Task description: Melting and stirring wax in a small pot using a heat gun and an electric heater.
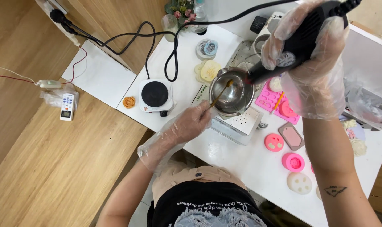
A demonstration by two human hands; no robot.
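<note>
Your left hand (pixel 190 122), sheathed in crinkled clear plastic, pinches a thin wooden stick (pixel 221 94) dipped into the shiny steel bowl (pixel 232 93); your gloved right hand (pixel 309 54) grips a black corded tool (pixel 302 40) above the white table (pixel 249 164).

Both gloved hands closed: left grip (pixel 191 122) low, right grip (pixel 302 50) raised.

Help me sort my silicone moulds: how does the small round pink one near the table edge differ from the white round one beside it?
The round pink mould is pink with a darker pink filling in one central cavity; the white mould is off-white with several small cavities. The white one looks slightly wider and lies closer to the table edge. Both are round and lie flat.
</note>
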